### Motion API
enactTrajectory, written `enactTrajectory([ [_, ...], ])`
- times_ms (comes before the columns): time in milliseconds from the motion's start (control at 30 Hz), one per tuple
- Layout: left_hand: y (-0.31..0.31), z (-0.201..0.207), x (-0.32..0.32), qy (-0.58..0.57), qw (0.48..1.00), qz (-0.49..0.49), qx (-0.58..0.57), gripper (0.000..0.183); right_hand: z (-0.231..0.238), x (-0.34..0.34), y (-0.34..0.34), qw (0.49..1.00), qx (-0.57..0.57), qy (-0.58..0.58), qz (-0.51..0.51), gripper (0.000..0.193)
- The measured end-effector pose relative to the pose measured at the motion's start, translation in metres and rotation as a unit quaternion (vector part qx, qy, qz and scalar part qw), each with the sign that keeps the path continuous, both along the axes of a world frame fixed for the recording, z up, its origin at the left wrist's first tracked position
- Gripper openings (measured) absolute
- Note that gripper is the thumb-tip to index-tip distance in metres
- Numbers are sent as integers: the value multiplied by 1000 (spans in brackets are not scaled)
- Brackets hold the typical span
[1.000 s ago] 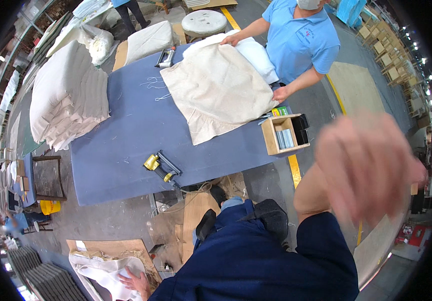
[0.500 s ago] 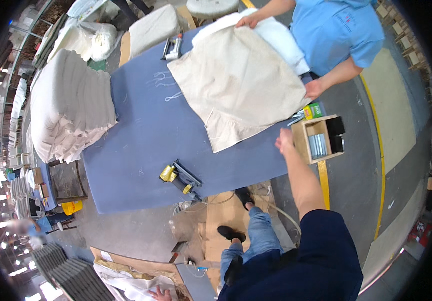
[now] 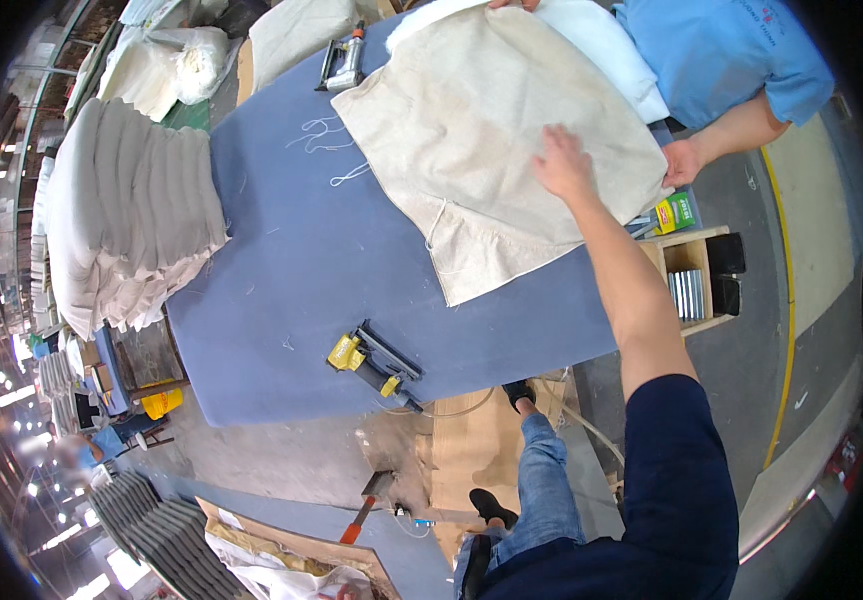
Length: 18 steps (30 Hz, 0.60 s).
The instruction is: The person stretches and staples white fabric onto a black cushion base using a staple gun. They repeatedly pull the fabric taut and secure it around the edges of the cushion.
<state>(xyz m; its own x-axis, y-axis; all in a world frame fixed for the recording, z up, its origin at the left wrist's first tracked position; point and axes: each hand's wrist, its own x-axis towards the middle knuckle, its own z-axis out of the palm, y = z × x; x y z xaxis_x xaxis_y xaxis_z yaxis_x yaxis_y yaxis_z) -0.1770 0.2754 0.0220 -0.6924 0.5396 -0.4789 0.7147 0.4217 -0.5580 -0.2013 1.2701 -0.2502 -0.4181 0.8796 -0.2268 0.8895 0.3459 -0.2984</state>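
My right hand (image 3: 563, 165) is stretched over the beige fabric piece (image 3: 491, 120), fingers apart and slightly blurred, palm facing down; whether it touches the cloth is hard to tell. The fabric lies over white padding (image 3: 606, 60) on a blue-covered table (image 3: 281, 260). Across the table, a co-worker in a blue shirt has one hand (image 3: 686, 163) at the fabric's right corner and another (image 3: 513, 4) at its far edge. At the bottom edge, only a sliver of my left hand (image 3: 347, 593) shows, beside white cloth (image 3: 296, 582) on a wooden-edged piece; its fingers are mostly cut off.
A yellow-and-black staple gun (image 3: 371, 360) lies near the table's front edge, a silver one (image 3: 343, 62) at the far side. Grey padded pieces (image 3: 136, 210) are stacked at left. A wooden box (image 3: 691, 280) of staple strips and a green-yellow packet (image 3: 671, 213) are at right.
My right hand has moved from beside the wooden box up and over the beige fabric. My left hand has slipped further out at the bottom edge. The view has shifted.
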Motion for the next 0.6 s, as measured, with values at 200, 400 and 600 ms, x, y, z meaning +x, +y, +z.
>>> enactTrajectory([
  [200, 10, -1, -13, 0, 998, 65, -3, 63, 4, -46, -55, 998, 34, -60, 2, 68],
  [400, 15, -11, -10, 21, 988, 156, 7, 69, 30, -1, -170, 987, 38, 141, 64, 67],
  [600, 13, -32, 0, 70, 958, 274, 41, 76, 46, 104, -425, 928, -195, 304, 87, 54],
])
